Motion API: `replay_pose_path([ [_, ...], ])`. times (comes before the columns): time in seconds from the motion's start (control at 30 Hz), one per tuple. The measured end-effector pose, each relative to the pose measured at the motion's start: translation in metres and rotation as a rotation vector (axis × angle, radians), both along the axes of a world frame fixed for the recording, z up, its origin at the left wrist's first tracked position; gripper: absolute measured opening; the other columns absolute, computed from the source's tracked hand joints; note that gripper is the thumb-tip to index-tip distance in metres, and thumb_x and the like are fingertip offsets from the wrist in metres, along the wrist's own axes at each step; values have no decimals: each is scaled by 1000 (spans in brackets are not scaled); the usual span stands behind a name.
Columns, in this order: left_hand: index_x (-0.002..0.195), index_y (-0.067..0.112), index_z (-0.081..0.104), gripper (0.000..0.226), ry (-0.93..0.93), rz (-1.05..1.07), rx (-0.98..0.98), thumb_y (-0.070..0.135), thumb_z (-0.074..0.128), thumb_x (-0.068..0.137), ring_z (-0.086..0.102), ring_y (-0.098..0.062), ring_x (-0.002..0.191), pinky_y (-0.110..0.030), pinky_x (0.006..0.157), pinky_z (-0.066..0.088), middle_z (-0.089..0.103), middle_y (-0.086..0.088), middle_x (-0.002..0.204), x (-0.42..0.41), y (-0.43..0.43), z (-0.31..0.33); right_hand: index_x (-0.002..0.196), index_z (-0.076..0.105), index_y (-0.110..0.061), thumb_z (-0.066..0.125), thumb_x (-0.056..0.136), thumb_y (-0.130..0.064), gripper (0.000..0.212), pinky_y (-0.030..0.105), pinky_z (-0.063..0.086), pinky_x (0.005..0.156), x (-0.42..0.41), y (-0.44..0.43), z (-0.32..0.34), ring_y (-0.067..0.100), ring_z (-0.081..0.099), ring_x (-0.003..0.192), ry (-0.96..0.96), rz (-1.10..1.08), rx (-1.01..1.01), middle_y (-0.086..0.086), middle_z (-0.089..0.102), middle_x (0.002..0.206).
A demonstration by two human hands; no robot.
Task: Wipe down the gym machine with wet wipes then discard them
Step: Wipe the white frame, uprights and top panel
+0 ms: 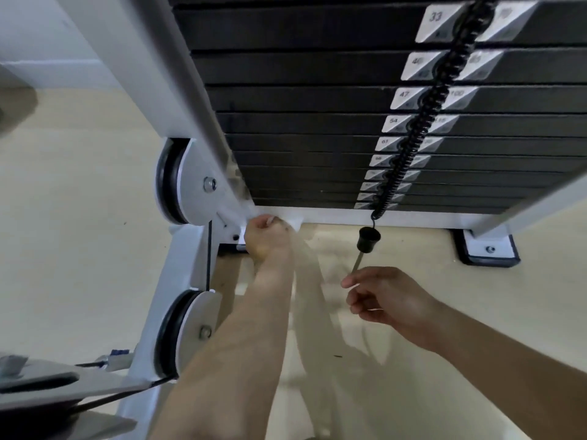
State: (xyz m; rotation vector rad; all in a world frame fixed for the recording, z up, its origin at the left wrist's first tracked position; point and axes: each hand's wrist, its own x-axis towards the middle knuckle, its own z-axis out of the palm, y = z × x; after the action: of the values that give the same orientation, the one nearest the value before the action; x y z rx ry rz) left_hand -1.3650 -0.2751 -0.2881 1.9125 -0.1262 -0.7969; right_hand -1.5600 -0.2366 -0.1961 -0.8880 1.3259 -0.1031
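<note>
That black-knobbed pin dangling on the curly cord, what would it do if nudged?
The pin hangs from the coiled cord, so it would probably swing. The cord's spring-like coils suggest it stretches and recoils. Its thin metal shaft looks stiff, unlikely to bend.

Cream floor, pale wall

Two hands, one wipe, two pulleys, one weight stack, one pin, one coiled cord
</note>
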Motion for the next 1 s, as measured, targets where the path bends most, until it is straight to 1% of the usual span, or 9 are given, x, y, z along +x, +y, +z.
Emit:
replay_pose_path([
  [0.17, 78, 13, 64, 6, 26, -179, 19, 12, 66, 83, 68, -25, 72, -26, 62, 57, 66, -1, 73, -18, -4, 5, 97, 65, -17, 43, 91, -6, 25, 8, 38, 49, -31, -33, 9, 8, 55, 67, 356, 727, -298, 0, 63, 88],
  [0.3, 73, 21, 50, 8, -126, -246, 119, 18, 52, 80, 70, -28, 75, -39, 72, 59, 59, 6, 67, -23, 29, 40, 131, 51, -26, 42, 99, -14, 36, 2, 36, 55, -62, -53, 38, 9, 48, 86, 443, 1250, -458, -2, 58, 116],
  [0.37, 73, 20, 46, 12, -127, -343, 145, 15, 52, 83, 71, -26, 66, -38, 65, 56, 56, 7, 61, -44, 50, 67, 133, 49, -30, 47, 99, -16, 36, 3, 40, 61, -64, -53, 45, 11, 57, 83, 275, 1118, -373, 0, 59, 119],
  [0.47, 81, 8, 55, 9, -63, -485, 64, 8, 62, 86, 66, -23, 61, -34, 55, 55, 59, -5, 71, -89, 66, 103, 121, 49, -34, 57, 98, -23, 27, 27, 56, 75, -56, -43, 43, 16, 66, 90, -50, 673, -126, 0, 63, 115],
  [0.57, 81, 17, 61, 8, -47, -624, 110, 14, 65, 86, 65, -26, 70, -45, 72, 58, 68, -6, 76, -114, 79, 132, 84, 61, -23, 63, 94, -17, 12, 34, 58, 80, -53, -30, 36, 15, 69, 82, -256, 473, -176, 0, 68, 87],
  [0.67, 114, 30, 58, 27, -39, -902, 204, 14, 59, 92, 64, -22, 97, -37, 88, 51, 67, 0, 112, -117, 103, 170, 73, 63, -6, 63, 94, -15, 23, 28, 53, 67, -67, -33, 19, 14, 63, 68, -189, 448, -397, 3, 60, 71],
  [0.8, 148, 35, 24, 61, -501, -1465, 538, 21, 52, 95, 43, -10, 127, -20, 97, 34, 36, 11, 144, -129, 119, 187, 53, 44, -15, 58, 92, -10, 42, 33, 32, 63, -98, -56, -31, 22, 43, 65, 106, 508, -848, 12, 42, 65],
  [0.9, 148, 26, 28, 58, -536, -1450, 509, 18, 49, 95, 41, -14, 131, -16, 94, 31, 35, 4, 149, -160, 95, 154, 65, 52, -24, 65, 85, -14, 26, 36, 42, 61, -107, -70, -60, 27, 55, 63, 125, 255, -790, 2, 53, 63],
  [1.0, 144, 22, 38, 50, -410, -1133, 309, 13, 46, 96, 53, -19, 119, -21, 89, 43, 50, -2, 138, -188, 58, 106, 78, 50, -29, 72, 81, -13, 27, 38, 53, 66, -94, -73, -72, 30, 65, 70, 2, -30, -636, 4, 64, 77],
])
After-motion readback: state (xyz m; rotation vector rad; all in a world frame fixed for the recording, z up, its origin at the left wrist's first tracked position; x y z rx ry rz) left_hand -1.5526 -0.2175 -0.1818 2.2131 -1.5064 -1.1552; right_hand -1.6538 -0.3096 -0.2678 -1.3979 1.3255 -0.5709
